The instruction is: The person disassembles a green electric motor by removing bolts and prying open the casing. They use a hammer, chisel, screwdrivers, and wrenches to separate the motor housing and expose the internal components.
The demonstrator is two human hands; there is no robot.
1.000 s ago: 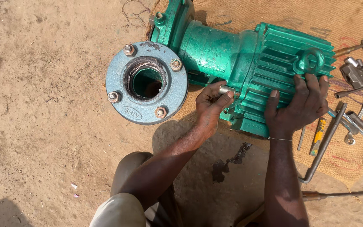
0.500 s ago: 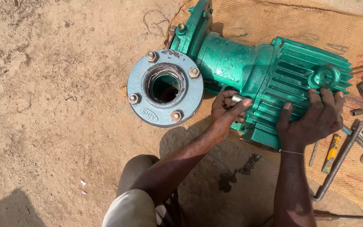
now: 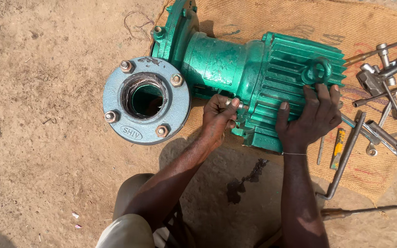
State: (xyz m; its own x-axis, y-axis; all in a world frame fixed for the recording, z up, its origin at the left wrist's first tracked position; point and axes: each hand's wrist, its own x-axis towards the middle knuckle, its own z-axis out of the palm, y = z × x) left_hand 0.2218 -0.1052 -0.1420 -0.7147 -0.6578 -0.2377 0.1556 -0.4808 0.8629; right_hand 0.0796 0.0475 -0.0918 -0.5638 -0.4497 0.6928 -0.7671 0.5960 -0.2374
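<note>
We cannot make out what the small metal piece (image 3: 239,104) pinched in our left hand (image 3: 218,117) is; the fingers are curled tight around it, pressed against the green pump (image 3: 253,73). Our right hand (image 3: 309,117) lies spread flat on the pump's ribbed end, gripping nothing, and it hides the ribs beneath. The pump's far end is cut off at the top edge. Just left of the left hand sits the blue-grey round flange (image 3: 146,100); its opening looks dark, its depth unclear. Right of the right hand, tools (image 3: 382,78) lie on the sackcloth (image 3: 263,18), some cut off.
</note>
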